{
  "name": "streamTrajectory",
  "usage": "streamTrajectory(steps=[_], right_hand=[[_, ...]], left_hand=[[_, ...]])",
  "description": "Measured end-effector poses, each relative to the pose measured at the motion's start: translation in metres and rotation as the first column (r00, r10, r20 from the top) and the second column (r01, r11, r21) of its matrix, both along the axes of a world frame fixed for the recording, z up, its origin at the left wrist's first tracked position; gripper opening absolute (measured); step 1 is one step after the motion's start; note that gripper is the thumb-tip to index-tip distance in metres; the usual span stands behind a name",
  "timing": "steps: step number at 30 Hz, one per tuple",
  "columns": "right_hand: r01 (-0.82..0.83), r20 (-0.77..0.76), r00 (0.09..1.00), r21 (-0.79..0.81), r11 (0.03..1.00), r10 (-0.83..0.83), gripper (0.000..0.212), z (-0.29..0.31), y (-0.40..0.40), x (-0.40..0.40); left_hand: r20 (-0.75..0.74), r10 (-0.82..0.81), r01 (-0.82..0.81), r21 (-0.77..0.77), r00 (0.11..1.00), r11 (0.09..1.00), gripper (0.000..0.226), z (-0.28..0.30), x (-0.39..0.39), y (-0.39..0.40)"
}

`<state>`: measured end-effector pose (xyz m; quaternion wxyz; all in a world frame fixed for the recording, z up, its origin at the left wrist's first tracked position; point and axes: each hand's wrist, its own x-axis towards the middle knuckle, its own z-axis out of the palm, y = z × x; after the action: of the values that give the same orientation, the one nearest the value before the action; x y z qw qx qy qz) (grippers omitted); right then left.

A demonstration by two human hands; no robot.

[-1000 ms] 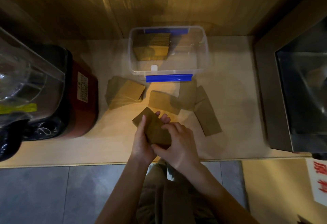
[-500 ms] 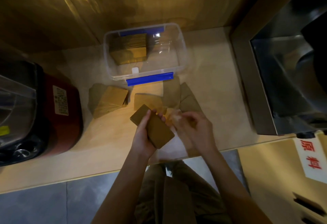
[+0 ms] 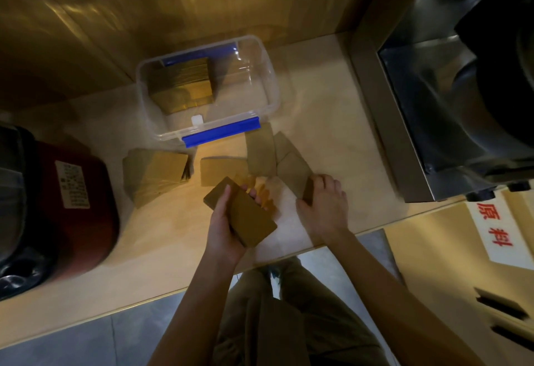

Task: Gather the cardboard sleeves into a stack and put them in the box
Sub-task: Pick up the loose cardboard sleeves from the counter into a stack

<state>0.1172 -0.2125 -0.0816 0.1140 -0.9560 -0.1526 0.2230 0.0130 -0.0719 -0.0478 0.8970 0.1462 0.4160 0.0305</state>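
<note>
Change noted: my right hand (image 3: 325, 206) has left the brown stack of flat cardboard sleeves (image 3: 241, 212), gripped in my left hand (image 3: 224, 225), and now pinches a loose tan sleeve (image 3: 297, 176) on the pale wooden counter (image 3: 332, 134). Gathering continues; the clear plastic box with blue clips (image 3: 268, 76) already holds one stack. Loose sleeves overlap, so I cannot count them; the right fingertips are hidden.

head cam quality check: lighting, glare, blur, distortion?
Head view: dim, warm yellow light; glare streaks on the wooden back wall and highlights on the clear box; left hand fingertips ghosted by motion blur, its stack of sleeves fairly sharp; right hand readable; wide-angle bending toward the edges, red appliance smeared.
</note>
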Motion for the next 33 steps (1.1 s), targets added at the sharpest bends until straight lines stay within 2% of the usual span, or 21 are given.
streamTrajectory(steps=[7,11,17,27,33], right_hand=[[0.055,-0.044,0.998,-0.002,0.998,-0.055,0.053,0.024,-0.007,0.014],[0.120,-0.002,0.993,-0.004,0.993,-0.120,0.059,0.043,-0.001,0.021],[0.173,0.052,0.983,0.022,0.985,-0.174,0.057,0.058,0.033,0.031],[0.120,-0.013,0.993,0.103,0.987,-0.119,0.058,0.013,0.095,0.023],[0.124,0.047,0.990,0.099,0.987,-0.129,0.058,-0.003,0.105,0.020]], left_hand=[[0.002,0.015,-0.015,-0.017,1.000,1.000,0.032,0.000,-0.001,-0.002],[-0.010,0.033,-0.033,-0.029,0.999,0.999,0.035,-0.001,-0.002,0.000],[-0.004,0.045,-0.045,-0.021,0.999,0.999,0.035,-0.004,-0.001,0.008],[-0.011,0.087,-0.087,-0.033,0.996,0.996,0.035,-0.003,-0.001,0.022],[-0.017,0.097,-0.098,-0.068,0.995,0.993,0.034,-0.004,-0.001,0.026]])
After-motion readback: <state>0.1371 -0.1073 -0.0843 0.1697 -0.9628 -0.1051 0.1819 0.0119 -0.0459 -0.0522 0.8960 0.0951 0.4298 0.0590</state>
